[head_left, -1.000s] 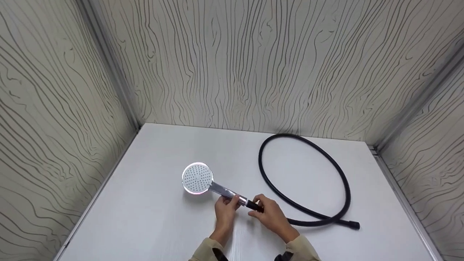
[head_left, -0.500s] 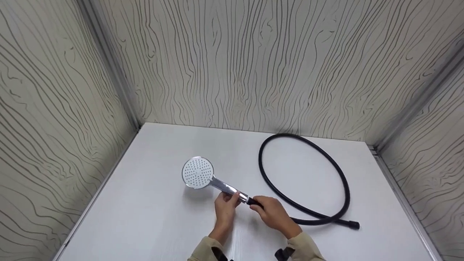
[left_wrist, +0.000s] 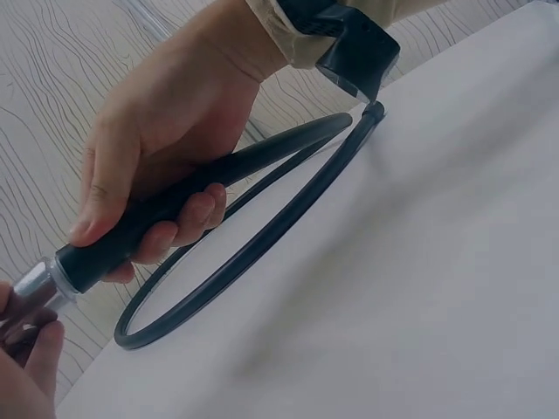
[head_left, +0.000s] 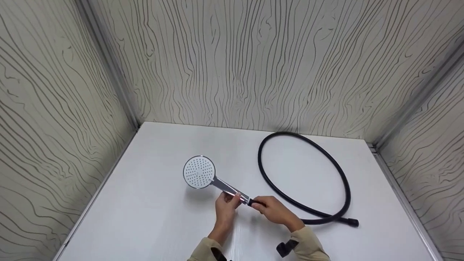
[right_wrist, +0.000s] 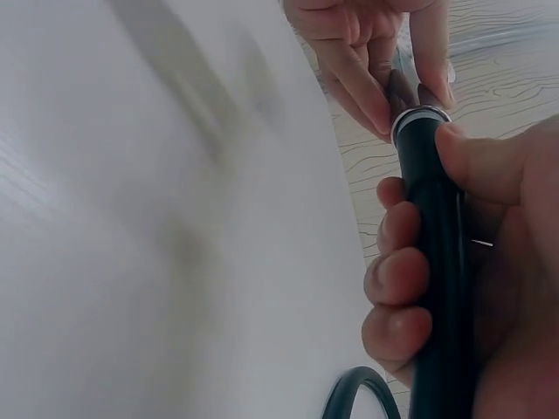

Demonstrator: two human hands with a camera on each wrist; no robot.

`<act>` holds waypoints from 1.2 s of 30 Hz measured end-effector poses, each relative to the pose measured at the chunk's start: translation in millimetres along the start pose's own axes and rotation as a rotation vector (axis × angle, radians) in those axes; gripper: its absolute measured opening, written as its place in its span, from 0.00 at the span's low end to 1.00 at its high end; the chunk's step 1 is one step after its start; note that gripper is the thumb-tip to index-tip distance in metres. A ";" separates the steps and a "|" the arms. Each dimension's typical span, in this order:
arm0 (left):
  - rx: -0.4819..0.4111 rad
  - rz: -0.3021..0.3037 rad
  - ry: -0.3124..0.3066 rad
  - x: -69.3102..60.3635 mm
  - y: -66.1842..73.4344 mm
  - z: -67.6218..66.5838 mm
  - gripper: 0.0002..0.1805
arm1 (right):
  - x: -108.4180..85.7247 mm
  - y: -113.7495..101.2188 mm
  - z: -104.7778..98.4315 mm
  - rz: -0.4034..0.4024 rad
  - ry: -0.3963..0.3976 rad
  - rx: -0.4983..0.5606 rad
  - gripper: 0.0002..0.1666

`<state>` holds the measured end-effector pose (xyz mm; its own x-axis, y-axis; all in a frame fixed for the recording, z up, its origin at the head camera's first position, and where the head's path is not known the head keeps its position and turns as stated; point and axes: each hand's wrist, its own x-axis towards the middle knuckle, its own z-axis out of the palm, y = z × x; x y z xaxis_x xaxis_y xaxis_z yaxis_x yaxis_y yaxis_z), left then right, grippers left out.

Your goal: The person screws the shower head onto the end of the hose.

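Note:
A chrome shower head [head_left: 199, 172] with a white nozzle face is held above the table, its face turned up. My left hand [head_left: 225, 211] pinches the lower end of its handle between thumb and fingers. Against that end sits the black connector of a shower hose [head_left: 303, 207]. My right hand [head_left: 277, 210] grips this connector, and in the right wrist view its fingers [right_wrist: 397, 279] curl round the black sleeve. A pale ring shows at the joint in both wrist views. Whether the threads are fully engaged is hidden.
The hose lies in a large loop on the white table [head_left: 152, 203], its free end fitting [head_left: 352, 222] at the right. Wood-patterned panels [head_left: 232, 65] rise behind and on both sides. Both sleeves carry a black wrist mount [head_left: 286, 248].
The shower head has risen and its face has tilted slightly. My right hand has shifted from a fingertip hold to a fuller grip round the hose connector. The left hand stays nearly still.

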<state>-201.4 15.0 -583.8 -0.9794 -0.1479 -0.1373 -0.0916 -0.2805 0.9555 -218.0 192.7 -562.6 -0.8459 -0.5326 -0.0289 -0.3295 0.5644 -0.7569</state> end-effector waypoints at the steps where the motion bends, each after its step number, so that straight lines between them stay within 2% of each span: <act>1: 0.003 0.001 0.014 -0.4 -0.6 0.1 0.16 | 0.7 0.5 1.2 0.003 0.013 0.004 0.20; 4: 0.003 -0.008 0.076 -1.0 -2.4 1.5 0.16 | 2.2 -0.2 6.3 0.020 0.083 -0.005 0.18; 8: -0.018 -0.031 0.157 -2.1 -3.9 4.1 0.17 | 1.9 -3.4 15.6 0.016 0.228 -0.038 0.11; 10: -0.015 -0.037 0.190 -3.3 -3.2 5.5 0.18 | 1.2 -5.7 19.9 -0.007 0.296 -0.074 0.11; 14: 0.007 -0.031 0.214 -5.1 1.6 8.3 0.18 | -0.2 -8.5 25.9 -0.065 0.409 -0.190 0.14; 17: 0.014 -0.008 0.192 -4.9 4.6 8.8 0.18 | -0.3 -8.5 26.0 -0.128 0.458 -0.250 0.11; 20: 0.016 0.006 0.147 -4.1 5.3 7.6 0.19 | 1.2 -7.6 20.9 -0.163 0.419 -0.235 0.05; 24: -0.016 0.017 0.088 -3.1 3.7 5.0 0.19 | 2.9 -5.2 11.3 -0.112 0.256 -0.136 0.14; 27: -0.029 0.028 0.064 -2.4 2.4 3.2 0.19 | 3.5 -3.3 6.8 -0.073 0.196 -0.071 0.16; 29: -0.020 0.027 0.064 -2.4 2.1 2.5 0.19 | 4.2 -2.3 6.6 -0.069 0.209 -0.039 0.15; 33: -0.003 0.010 0.094 -3.4 2.0 3.1 0.19 | 6.4 -1.6 12.6 -0.031 0.293 -0.034 0.13; 36: 0.004 0.001 0.117 -4.5 1.8 4.7 0.19 | 6.6 -1.9 18.4 0.004 0.353 -0.058 0.17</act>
<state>-198.0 19.6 -580.2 -0.9518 -0.2579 -0.1660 -0.0920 -0.2763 0.9567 -215.2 176.4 -573.3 -0.9366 -0.2851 0.2038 -0.3408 0.6061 -0.7186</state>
